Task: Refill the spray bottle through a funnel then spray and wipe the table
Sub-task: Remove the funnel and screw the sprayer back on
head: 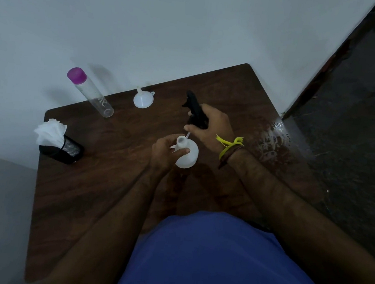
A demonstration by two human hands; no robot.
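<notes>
Both hands were busy mid-table — left hand (166, 150) gripped the white bottle (187, 153) by its neck, right hand (208, 126) clutched the black sprayer head (195, 110). I judged the bottle light, smooth — hold low.

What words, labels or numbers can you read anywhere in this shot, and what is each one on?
Clear bottle with purple cap: pale printed marks low on its side, too blurred to read.
White spray bottle, black spray head, funnel, black mesh holder: no text visible.
</notes>
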